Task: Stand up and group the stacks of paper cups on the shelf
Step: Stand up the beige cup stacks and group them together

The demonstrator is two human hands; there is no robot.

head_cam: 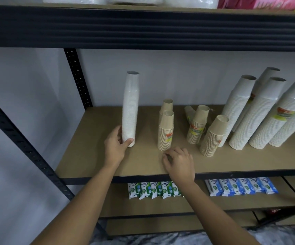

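A tall narrow white cup stack (130, 106) stands upright on the wooden shelf (93, 152), with my left hand (115, 146) gripping its base. Several short brown cup stacks stand mid-shelf: one (165, 132) nearest me, another (166, 105) right behind it, one (197, 127) with a yellow label, and one (213, 136) farther right. A small stack (188, 113) leans behind them. My right hand (178, 160) rests on the shelf just in front of the nearest brown stack, fingers curled, holding nothing. Several large white cup stacks (259, 112) stand grouped at the right.
A black metal upright (77, 78) stands at the shelf's back left, and a black beam (143, 27) runs overhead. Wipe packets in green (153, 190) and blue (240, 186) sit on the lower shelf. Wrapped goods (160, 1) lie on the top shelf.
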